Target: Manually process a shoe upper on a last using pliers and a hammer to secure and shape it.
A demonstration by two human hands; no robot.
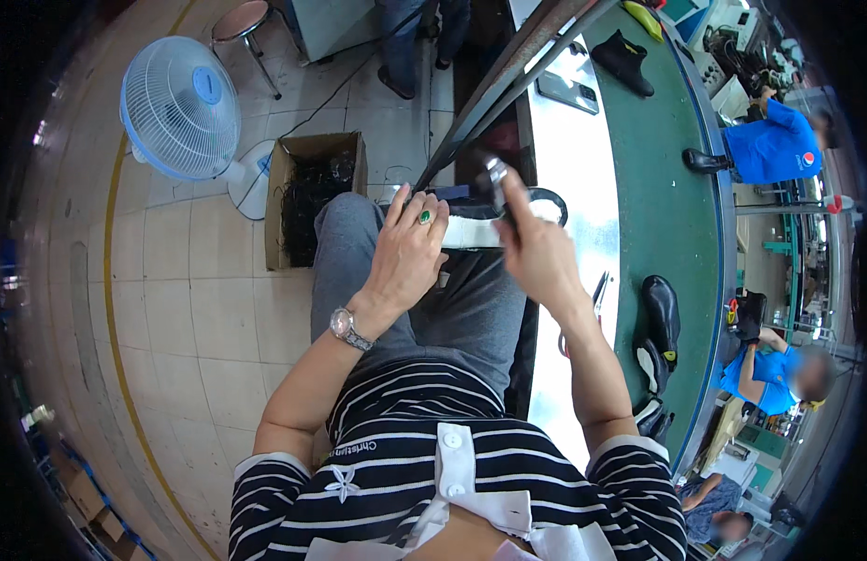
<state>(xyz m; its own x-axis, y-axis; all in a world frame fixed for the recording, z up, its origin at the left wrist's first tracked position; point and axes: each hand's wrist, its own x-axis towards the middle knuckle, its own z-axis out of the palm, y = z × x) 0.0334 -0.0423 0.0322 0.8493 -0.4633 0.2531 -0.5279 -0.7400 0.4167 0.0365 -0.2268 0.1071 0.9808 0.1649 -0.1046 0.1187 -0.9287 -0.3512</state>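
In my lap lies a shoe with its whitish underside up and a dark rim; both hands hide parts of it. My left hand, with a green-stoned ring and a wristwatch, rests closed over the shoe's left end. Its thumb side and fingertips press beside the metal post. Above the shoe's right part, my right hand grips a hammer; its shiny metal head shows, blurred by motion, and the handle is mostly hidden in the fist.
A slanting metal post rises just ahead. A silvery bench on the right bears a phone and scissors. Beyond runs a green conveyor with black shoes. On the left are a cardboard box and a fan.
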